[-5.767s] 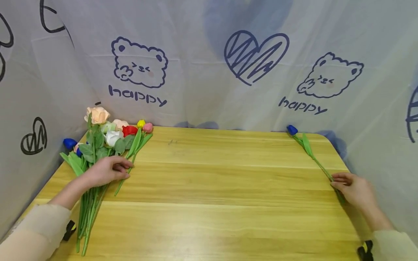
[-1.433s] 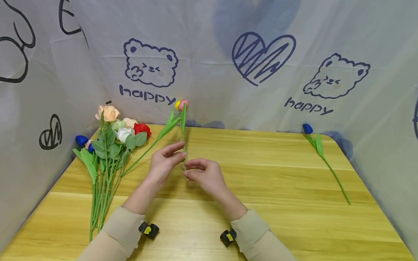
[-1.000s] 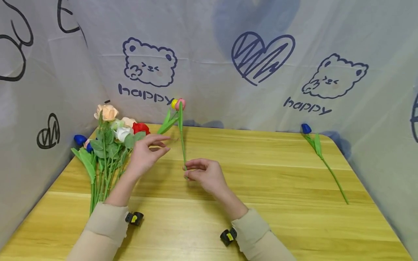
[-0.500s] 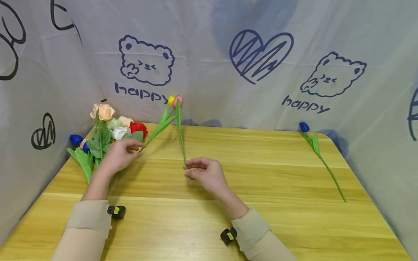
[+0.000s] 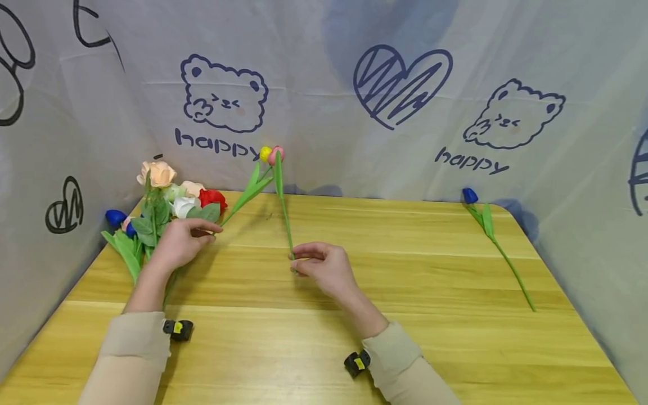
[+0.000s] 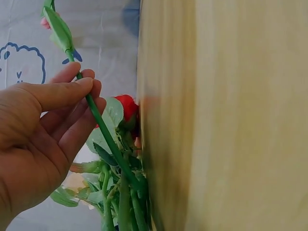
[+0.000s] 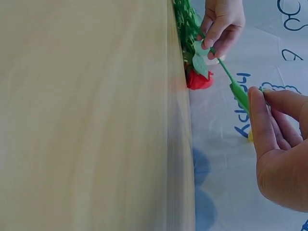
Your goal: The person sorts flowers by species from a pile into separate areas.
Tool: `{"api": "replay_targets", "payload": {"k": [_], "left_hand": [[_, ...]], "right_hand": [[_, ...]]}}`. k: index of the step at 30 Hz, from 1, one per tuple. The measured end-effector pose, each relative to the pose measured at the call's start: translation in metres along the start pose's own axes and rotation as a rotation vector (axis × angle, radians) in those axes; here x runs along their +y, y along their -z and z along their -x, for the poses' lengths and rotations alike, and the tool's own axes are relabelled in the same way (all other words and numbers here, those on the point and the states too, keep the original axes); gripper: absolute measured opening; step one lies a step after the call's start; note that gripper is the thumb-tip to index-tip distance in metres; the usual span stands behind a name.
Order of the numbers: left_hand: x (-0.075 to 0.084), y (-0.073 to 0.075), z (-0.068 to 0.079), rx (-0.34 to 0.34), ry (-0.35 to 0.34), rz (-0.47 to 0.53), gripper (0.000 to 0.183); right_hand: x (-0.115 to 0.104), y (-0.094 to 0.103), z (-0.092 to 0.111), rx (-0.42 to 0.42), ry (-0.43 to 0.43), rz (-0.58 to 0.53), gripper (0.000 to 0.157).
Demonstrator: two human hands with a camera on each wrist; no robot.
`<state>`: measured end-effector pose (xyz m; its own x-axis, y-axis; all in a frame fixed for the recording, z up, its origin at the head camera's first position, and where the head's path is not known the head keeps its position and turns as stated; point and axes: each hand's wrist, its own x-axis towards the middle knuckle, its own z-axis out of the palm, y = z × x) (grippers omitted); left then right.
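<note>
In the head view my right hand (image 5: 326, 267) pinches the lower stem of a pink tulip (image 5: 275, 156), which stands nearly upright above the table. To its left, my left hand (image 5: 184, 239) pinches the stem of a yellow tulip (image 5: 265, 153) that slants up to the right. The two blooms look close together, partly overlapping. The left wrist view shows thumb and fingertips on the yellow tulip's green stem (image 6: 108, 137), whose lower end reaches the bunch. In the right wrist view the right hand (image 7: 281, 144) hides most of the pink tulip.
A bunch of artificial flowers lies at the table's left, including a peach rose (image 5: 158, 174), a red rose (image 5: 213, 199), a white rose (image 5: 185, 207) and a blue tulip (image 5: 116, 217). Another blue tulip (image 5: 469, 196) lies alone at the right. A drawn-on curtain (image 5: 314, 124) hangs behind the table (image 5: 405, 337).
My right hand came from the lone blue tulip to the pink one. My left hand let go of the pink stem, moved left and took the yellow tulip's stem. Little moved in the last half second.
</note>
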<state>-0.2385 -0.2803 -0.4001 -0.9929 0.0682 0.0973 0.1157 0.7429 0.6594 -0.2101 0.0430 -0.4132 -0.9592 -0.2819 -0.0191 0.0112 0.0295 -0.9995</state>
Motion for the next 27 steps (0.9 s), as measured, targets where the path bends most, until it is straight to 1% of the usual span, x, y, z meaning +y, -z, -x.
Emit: {"api": "replay_targets", "payload": {"k": [7,12,15,19,23,27], "left_hand": [[0.006,0.005,0.001,0.039,0.002,0.026,0.021],[0.012,0.008,0.003,0.083,-0.030,0.040,0.019],[0.015,0.008,0.003,0.099,-0.042,0.040,0.018],[0.019,0.008,0.003,0.104,-0.045,0.046,0.018],[0.025,0.008,0.003,0.109,-0.033,0.048,0.017],[0.028,0.008,0.005,0.111,-0.016,0.052,0.018]], "right_hand": [[0.000,0.006,0.001,0.022,0.002,0.001,0.023],[-0.001,0.013,0.006,0.040,0.006,0.025,0.022],[-0.001,0.021,0.010,0.051,-0.006,0.064,0.021],[0.001,0.031,0.014,0.041,-0.020,0.119,0.021],[0.000,0.041,0.018,0.015,-0.035,0.140,0.022],[-0.001,0.051,0.022,0.009,-0.041,0.164,0.023]]}}
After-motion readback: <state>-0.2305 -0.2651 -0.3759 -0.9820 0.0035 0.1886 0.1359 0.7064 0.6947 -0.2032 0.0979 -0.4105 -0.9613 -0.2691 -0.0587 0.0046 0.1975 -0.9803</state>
